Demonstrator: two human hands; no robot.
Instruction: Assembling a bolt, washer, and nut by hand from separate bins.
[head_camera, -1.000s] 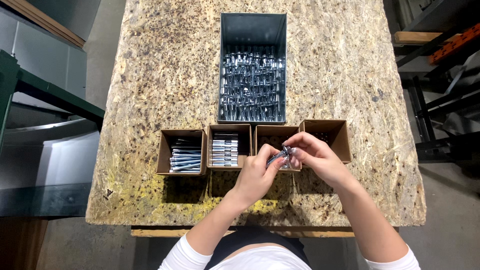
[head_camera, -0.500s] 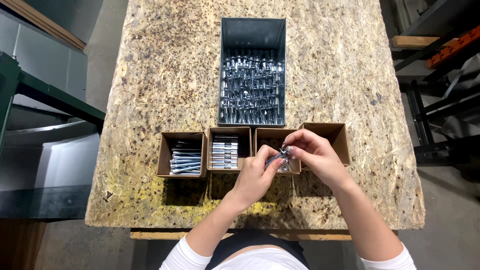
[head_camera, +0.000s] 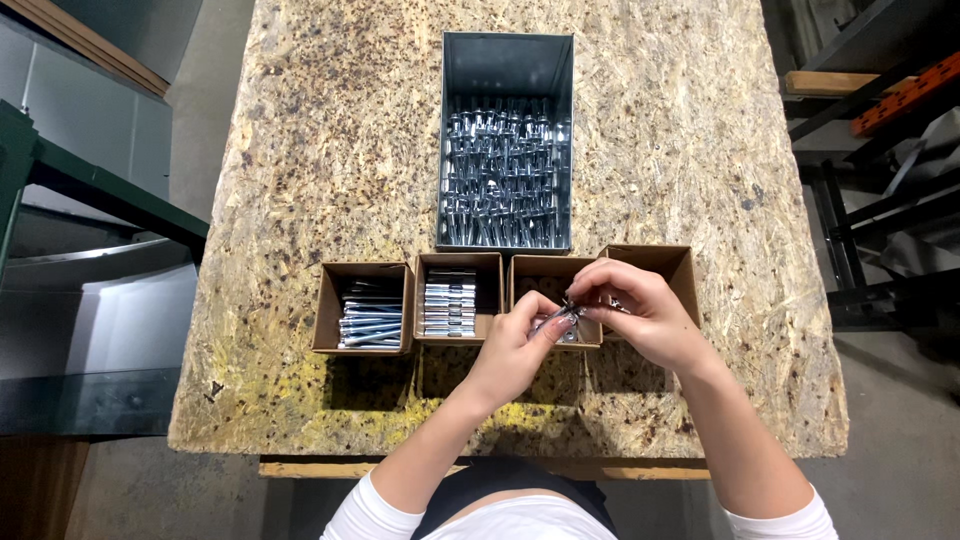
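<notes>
My left hand (head_camera: 515, 345) and my right hand (head_camera: 632, 308) meet over the third cardboard box (head_camera: 535, 272) in a row of small brown boxes. Between the fingertips of both hands is a small shiny metal bolt (head_camera: 560, 315), pinched from either end. The first box (head_camera: 362, 310) holds long silver bolts laid side by side, and the second box (head_camera: 450, 302) holds a neat stack of shorter ones. My right hand covers most of the fourth box (head_camera: 665, 262). Behind the row stands a grey metal bin (head_camera: 507, 150) packed with many loose bolts.
Everything sits on a chipboard table top (head_camera: 300, 150). A green metal frame (head_camera: 60, 180) stands off the table's left side, and dark shelving with an orange beam (head_camera: 890, 100) lies to the right.
Both hands stay together over the third box with the bolt between them; the fingers have shifted only slightly.
</notes>
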